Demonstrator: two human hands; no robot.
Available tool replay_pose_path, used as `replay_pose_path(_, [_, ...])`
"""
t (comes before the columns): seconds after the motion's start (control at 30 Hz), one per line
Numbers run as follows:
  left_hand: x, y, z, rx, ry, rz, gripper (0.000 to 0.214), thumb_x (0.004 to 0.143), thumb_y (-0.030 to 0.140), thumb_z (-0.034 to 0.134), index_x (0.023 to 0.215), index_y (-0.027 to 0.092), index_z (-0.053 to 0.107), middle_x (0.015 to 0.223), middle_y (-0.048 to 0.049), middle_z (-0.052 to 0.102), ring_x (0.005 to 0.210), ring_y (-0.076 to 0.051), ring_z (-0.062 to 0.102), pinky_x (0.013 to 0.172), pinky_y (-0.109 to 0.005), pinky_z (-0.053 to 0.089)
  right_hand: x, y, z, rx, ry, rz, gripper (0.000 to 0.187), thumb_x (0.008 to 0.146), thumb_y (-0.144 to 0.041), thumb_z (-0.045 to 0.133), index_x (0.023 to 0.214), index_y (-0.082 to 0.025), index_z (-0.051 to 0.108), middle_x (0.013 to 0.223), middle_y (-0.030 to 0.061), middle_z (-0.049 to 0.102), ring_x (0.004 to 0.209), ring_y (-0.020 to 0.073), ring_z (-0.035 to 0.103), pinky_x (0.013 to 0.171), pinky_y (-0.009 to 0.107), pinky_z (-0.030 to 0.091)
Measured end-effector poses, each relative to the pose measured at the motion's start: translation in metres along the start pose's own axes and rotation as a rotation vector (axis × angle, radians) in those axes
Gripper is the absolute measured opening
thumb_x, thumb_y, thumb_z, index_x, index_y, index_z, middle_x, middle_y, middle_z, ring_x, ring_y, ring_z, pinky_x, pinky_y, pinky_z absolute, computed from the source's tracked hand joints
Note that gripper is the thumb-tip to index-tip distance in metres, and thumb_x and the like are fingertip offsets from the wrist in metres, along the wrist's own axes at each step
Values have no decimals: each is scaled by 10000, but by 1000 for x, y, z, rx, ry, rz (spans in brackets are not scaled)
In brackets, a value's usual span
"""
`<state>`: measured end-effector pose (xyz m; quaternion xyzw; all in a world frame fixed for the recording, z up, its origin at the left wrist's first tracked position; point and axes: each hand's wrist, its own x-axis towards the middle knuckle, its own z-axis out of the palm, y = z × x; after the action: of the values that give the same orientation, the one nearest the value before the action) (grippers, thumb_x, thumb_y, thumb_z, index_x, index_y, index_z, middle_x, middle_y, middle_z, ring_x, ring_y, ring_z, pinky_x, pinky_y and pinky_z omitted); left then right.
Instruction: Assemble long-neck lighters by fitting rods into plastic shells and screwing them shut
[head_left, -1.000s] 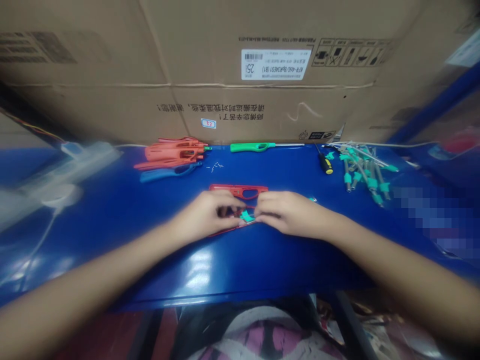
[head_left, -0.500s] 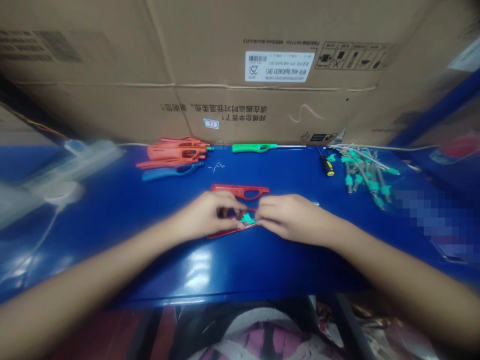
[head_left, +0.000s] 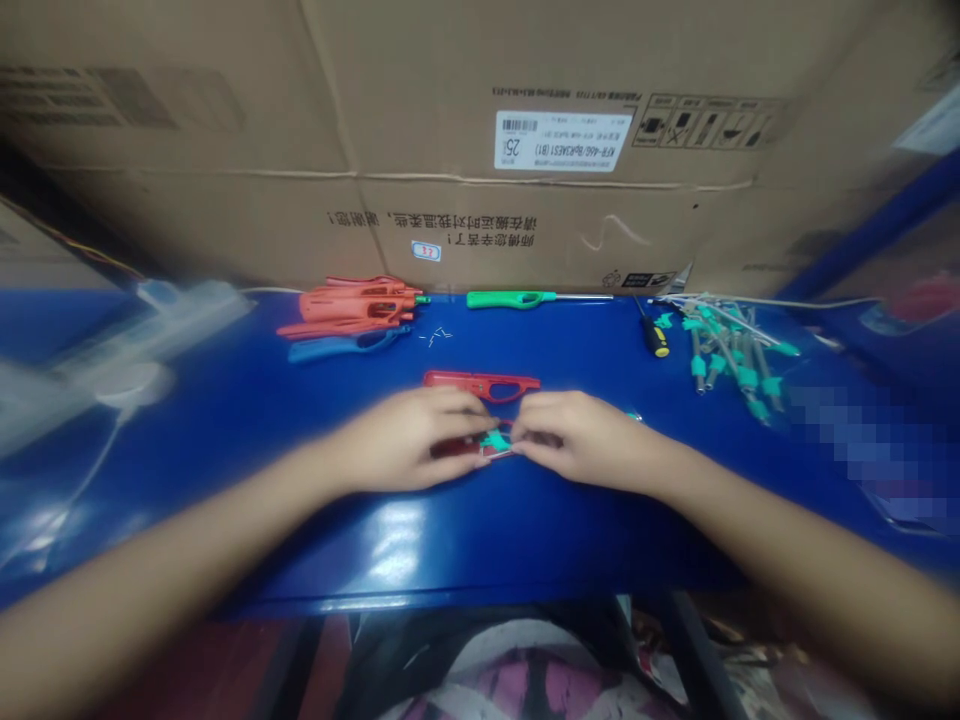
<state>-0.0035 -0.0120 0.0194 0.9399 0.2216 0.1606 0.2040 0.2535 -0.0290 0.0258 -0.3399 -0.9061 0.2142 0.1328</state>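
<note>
Your half-curled left fingers (head_left: 461, 467) are holding the red shell (head_left: 451, 448); your right fingers (head_left: 538, 414) are bunching by the teal part (head_left: 495, 440), hold unclear. You should be keeping the shell steady.

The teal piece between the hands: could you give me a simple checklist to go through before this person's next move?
1. Left hand steadying the red part: ok, thumb and fingers are on it.
2. Right hand close to the teal piece: ok, fingertips are right beside it.
3. Teal piece fully seated: cannot tell, fingers hide much of it.
4. Second red piece close by: ok, it lies just beyond the hands.
5. Screwdriver in view: ok, it lies unheld toward the back right.
</note>
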Motion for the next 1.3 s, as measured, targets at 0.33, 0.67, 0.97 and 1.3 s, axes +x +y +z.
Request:
replay_pose_path(0.33, [0, -3, -4, 121, -30, 123, 372, 958, 229, 574, 1321, 229, 654, 1291, -109, 687, 1181, -267, 642, 1016, -422, 537, 1, 6, 2, 139, 72, 16, 51, 901, -150, 674, 869, -157, 713, 853, 37, 691, 723, 126, 605, 679, 242, 461])
replay_pose_path(0.67, [0, -5, -4, 172, -9, 143, 419, 977, 233, 573, 1393, 262, 608, 1340, -107, 664, 1245, -291, 612, 1039, -460, 530, -7, 14, -20, -37, 104, -60, 103, 952, -222, 611, 980, -173, 698, 985, 69, 671, 860, 165, 625, 771, 281, 497])
replay_pose_path(0.97, [-3, -10, 0, 209, -16, 126, 402, 1007, 251, 532, 1402, 211, 589, 1319, -100, 682, 1194, -273, 626, 1006, -448, 540, -34, 98, -76, -550, 475, 564, 261, 926, -226, 470, 966, -149, 716, 1007, 150, 680, 1016, 305, 608, 945, 421, 468])
replay_pose_path(1.3, [-4, -10, -2, 195, 9, 126, 417, 995, 246, 554, 1411, 260, 579, 1342, -65, 672, 1220, -244, 625, 1046, -416, 529, -62, 154, -84, -531, 332, 1154, 622, 836, -226, 546, 1454, -174, 508, 1498, 198, 449, 1298, 435, 455, 1010, 566, 442])
